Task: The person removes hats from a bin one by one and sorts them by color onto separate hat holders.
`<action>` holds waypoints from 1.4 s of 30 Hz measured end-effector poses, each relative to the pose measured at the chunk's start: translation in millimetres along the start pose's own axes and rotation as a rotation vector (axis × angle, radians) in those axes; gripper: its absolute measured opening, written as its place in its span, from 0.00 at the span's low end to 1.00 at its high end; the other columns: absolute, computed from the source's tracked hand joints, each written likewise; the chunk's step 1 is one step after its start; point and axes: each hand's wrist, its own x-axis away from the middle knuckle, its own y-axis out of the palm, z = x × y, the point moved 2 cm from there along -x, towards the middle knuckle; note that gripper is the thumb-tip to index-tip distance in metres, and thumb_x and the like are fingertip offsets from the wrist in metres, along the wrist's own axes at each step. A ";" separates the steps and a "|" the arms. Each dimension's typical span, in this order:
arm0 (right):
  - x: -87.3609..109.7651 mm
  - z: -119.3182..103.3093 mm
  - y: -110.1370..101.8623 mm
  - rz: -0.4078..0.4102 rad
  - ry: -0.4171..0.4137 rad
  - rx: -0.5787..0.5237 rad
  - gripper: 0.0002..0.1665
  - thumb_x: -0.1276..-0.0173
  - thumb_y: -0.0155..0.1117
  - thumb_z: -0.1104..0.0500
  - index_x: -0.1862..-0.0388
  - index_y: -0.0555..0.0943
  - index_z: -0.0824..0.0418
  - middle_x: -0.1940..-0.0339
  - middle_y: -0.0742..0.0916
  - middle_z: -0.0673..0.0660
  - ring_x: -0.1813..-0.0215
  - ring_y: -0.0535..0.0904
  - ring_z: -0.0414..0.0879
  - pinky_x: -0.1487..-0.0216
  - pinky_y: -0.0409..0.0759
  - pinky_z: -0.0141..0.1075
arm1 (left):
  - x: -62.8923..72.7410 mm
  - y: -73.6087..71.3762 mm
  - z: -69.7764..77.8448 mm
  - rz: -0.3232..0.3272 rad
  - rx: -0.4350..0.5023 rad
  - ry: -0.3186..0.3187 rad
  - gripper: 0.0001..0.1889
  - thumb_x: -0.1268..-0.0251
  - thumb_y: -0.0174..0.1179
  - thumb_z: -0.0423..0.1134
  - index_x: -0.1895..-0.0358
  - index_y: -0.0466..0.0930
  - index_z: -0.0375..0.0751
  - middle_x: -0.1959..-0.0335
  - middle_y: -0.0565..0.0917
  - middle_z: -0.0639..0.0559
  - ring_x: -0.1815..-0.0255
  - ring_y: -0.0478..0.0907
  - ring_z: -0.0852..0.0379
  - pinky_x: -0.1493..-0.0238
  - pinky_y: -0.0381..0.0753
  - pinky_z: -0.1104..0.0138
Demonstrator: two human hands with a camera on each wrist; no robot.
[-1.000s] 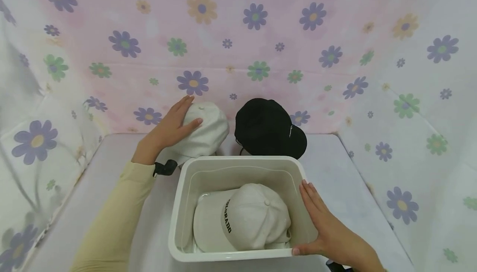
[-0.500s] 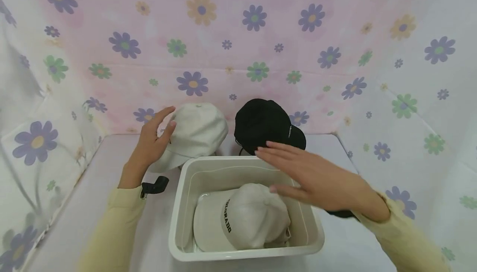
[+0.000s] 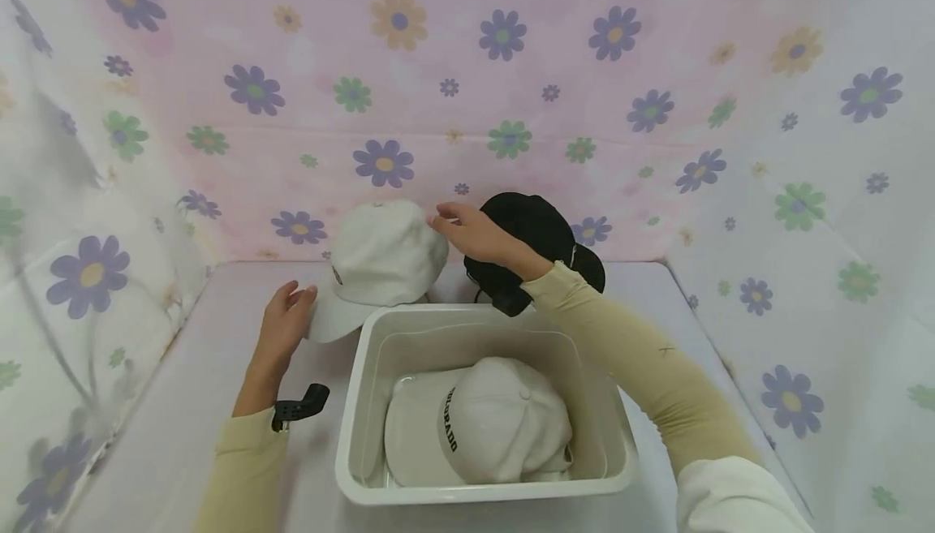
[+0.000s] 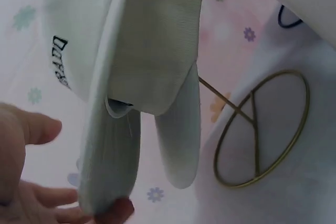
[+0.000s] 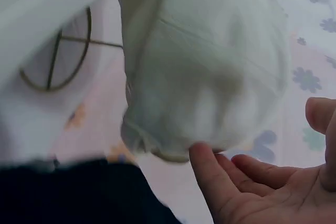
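A white cap (image 3: 383, 253) with dark lettering sits at the back left of the table, its brim towards the front left. It perches on a gold wire stand (image 4: 255, 148) with a round foot. My left hand (image 3: 283, 326) is at the brim; in the left wrist view fingertips touch the brim's edge while the thumb stays apart. Across at the cap's back is my right hand (image 3: 475, 233), fingers extended at the crown and thumb away from it. Behind my right forearm a black cap (image 3: 526, 212) is partly hidden.
A white plastic bin (image 3: 352, 436) stands in front, close to both caps at the back. Inside it lies a beige cap (image 3: 504, 423) reading COLORADO, brim to the left. A flowered cloth (image 3: 467, 54) hangs behind and on both sides.
My right hand has left the bin's right rim and crossed over to the white cap's back. My left hand has slid from the crown down to the brim. The cap has turned slightly.
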 end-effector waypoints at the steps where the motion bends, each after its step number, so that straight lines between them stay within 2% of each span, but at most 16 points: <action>1: -4.3 1.7 6.1 -0.012 0.001 -0.022 0.36 0.17 0.47 0.44 0.20 0.61 0.63 0.22 0.70 0.60 0.25 0.69 0.53 0.27 0.71 0.45 | -2.0 -0.3 -3.5 -0.011 0.066 -0.043 0.40 0.18 0.44 0.51 0.18 0.38 0.32 0.20 0.52 0.28 0.20 0.54 0.32 0.24 0.58 0.42; 5: -14.1 3.2 20.8 -0.027 -0.015 -0.065 0.34 0.18 0.49 0.45 0.23 0.66 0.63 0.28 0.76 0.60 0.29 0.73 0.52 0.31 0.75 0.44 | -8.4 -3.1 -14.2 -0.015 0.415 -0.205 0.40 0.19 0.51 0.47 0.17 0.39 0.37 0.18 0.52 0.39 0.22 0.61 0.47 0.24 0.64 0.60; 8: -16.9 2.4 23.4 -0.020 0.006 -0.109 0.33 0.17 0.48 0.44 0.25 0.68 0.64 0.29 0.76 0.61 0.30 0.73 0.53 0.30 0.74 0.46 | -10.0 -4.4 -18.9 -0.069 0.748 -0.327 0.43 0.22 0.55 0.42 0.16 0.36 0.44 0.23 0.60 0.48 0.33 0.69 0.62 0.35 0.73 0.74; 10: -18.0 3.0 23.5 -0.028 0.047 -0.146 0.34 0.17 0.47 0.43 0.24 0.68 0.65 0.27 0.74 0.62 0.28 0.71 0.54 0.28 0.72 0.48 | -9.8 -2.0 -21.1 -0.139 0.897 -0.365 0.42 0.21 0.54 0.40 0.17 0.35 0.47 0.31 0.65 0.57 0.41 0.70 0.69 0.43 0.76 0.78; 12: -19.5 4.9 23.7 -0.057 0.097 -0.173 0.37 0.17 0.45 0.41 0.23 0.66 0.66 0.25 0.72 0.62 0.25 0.69 0.55 0.26 0.69 0.50 | -9.2 2.7 -22.8 -0.206 0.969 -0.367 0.39 0.21 0.53 0.40 0.18 0.38 0.50 0.39 0.66 0.63 0.44 0.70 0.70 0.47 0.76 0.78; 15: -22.7 8.7 23.5 -0.104 0.153 -0.192 0.40 0.18 0.44 0.38 0.22 0.64 0.66 0.23 0.70 0.62 0.24 0.66 0.55 0.25 0.67 0.51 | -8.0 11.6 -24.2 -0.244 0.938 -0.324 0.28 0.20 0.51 0.42 0.23 0.52 0.50 0.41 0.69 0.64 0.43 0.69 0.70 0.46 0.75 0.78; 17: -25.3 10.9 22.7 -0.129 0.164 -0.215 0.40 0.18 0.44 0.38 0.23 0.65 0.67 0.24 0.71 0.62 0.25 0.68 0.55 0.25 0.68 0.50 | -8.2 16.0 -25.4 -0.224 0.896 -0.309 0.25 0.21 0.53 0.43 0.28 0.57 0.49 0.42 0.71 0.63 0.43 0.70 0.70 0.46 0.75 0.78; 23: -27.8 13.7 11.7 -0.170 0.171 -0.291 0.37 0.17 0.44 0.40 0.26 0.69 0.67 0.26 0.75 0.62 0.28 0.73 0.55 0.28 0.72 0.48 | -9.8 17.8 -25.2 -0.196 0.832 -0.300 0.29 0.20 0.51 0.44 0.23 0.53 0.46 0.41 0.71 0.63 0.43 0.71 0.72 0.45 0.75 0.79; 26: -28.5 15.4 5.2 -0.149 0.178 -0.295 0.36 0.17 0.46 0.41 0.27 0.71 0.67 0.28 0.76 0.62 0.32 0.76 0.55 0.30 0.74 0.47 | -10.7 14.5 -22.4 -0.189 0.825 -0.285 0.25 0.21 0.52 0.46 0.28 0.58 0.48 0.41 0.71 0.62 0.44 0.72 0.71 0.46 0.76 0.79; 28: -29.5 16.0 2.6 -0.126 0.178 -0.313 0.32 0.17 0.47 0.41 0.34 0.77 0.66 0.36 0.81 0.59 0.38 0.80 0.52 0.34 0.78 0.45 | -12.2 12.1 -20.7 -0.179 0.812 -0.258 0.24 0.22 0.54 0.47 0.31 0.61 0.48 0.42 0.72 0.62 0.45 0.73 0.71 0.47 0.77 0.78; 30: -31.4 16.5 1.4 -0.117 0.190 -0.341 0.30 0.18 0.47 0.41 0.48 0.80 0.67 0.51 0.83 0.57 0.48 0.81 0.49 0.41 0.80 0.42 | -14.6 9.6 -19.4 -0.162 0.813 -0.241 0.20 0.24 0.56 0.48 0.36 0.64 0.50 0.43 0.72 0.61 0.45 0.74 0.71 0.48 0.78 0.78; 33: -31.9 14.4 1.0 -0.140 0.231 -0.380 0.29 0.18 0.48 0.39 0.58 0.78 0.65 0.64 0.79 0.53 0.58 0.80 0.46 0.48 0.81 0.40 | -20.3 6.9 -18.8 -0.132 0.810 -0.227 0.21 0.24 0.56 0.48 0.35 0.64 0.49 0.44 0.73 0.61 0.47 0.75 0.71 0.50 0.79 0.78; 36: -32.0 11.2 1.3 -0.204 0.277 -0.381 0.34 0.19 0.46 0.37 0.54 0.77 0.68 0.66 0.77 0.55 0.60 0.79 0.47 0.46 0.81 0.42 | -25.8 4.5 -17.8 -0.096 0.827 -0.235 0.25 0.24 0.57 0.48 0.31 0.63 0.47 0.45 0.74 0.61 0.47 0.75 0.71 0.52 0.80 0.78; 38: -32.9 10.1 1.0 -0.215 0.292 -0.379 0.35 0.20 0.47 0.36 0.49 0.78 0.68 0.61 0.80 0.54 0.58 0.80 0.47 0.42 0.80 0.43 | -29.1 3.6 -16.7 -0.075 0.833 -0.240 0.30 0.25 0.57 0.47 0.26 0.60 0.45 0.45 0.74 0.62 0.45 0.75 0.70 0.53 0.80 0.78; 40: -34.4 9.5 0.4 -0.207 0.288 -0.387 0.35 0.20 0.48 0.36 0.51 0.76 0.71 0.62 0.78 0.56 0.56 0.79 0.49 0.41 0.79 0.44 | -31.8 3.3 -15.2 -0.058 0.832 -0.245 0.35 0.25 0.58 0.47 0.22 0.56 0.43 0.45 0.74 0.62 0.42 0.73 0.68 0.54 0.81 0.78; 42: -35.8 8.6 -0.4 -0.165 0.269 -0.425 0.35 0.20 0.51 0.38 0.46 0.76 0.72 0.54 0.80 0.57 0.48 0.80 0.50 0.38 0.78 0.42 | -33.8 3.5 -13.6 -0.046 0.820 -0.247 0.37 0.25 0.58 0.48 0.20 0.54 0.42 0.45 0.73 0.62 0.39 0.71 0.66 0.54 0.80 0.78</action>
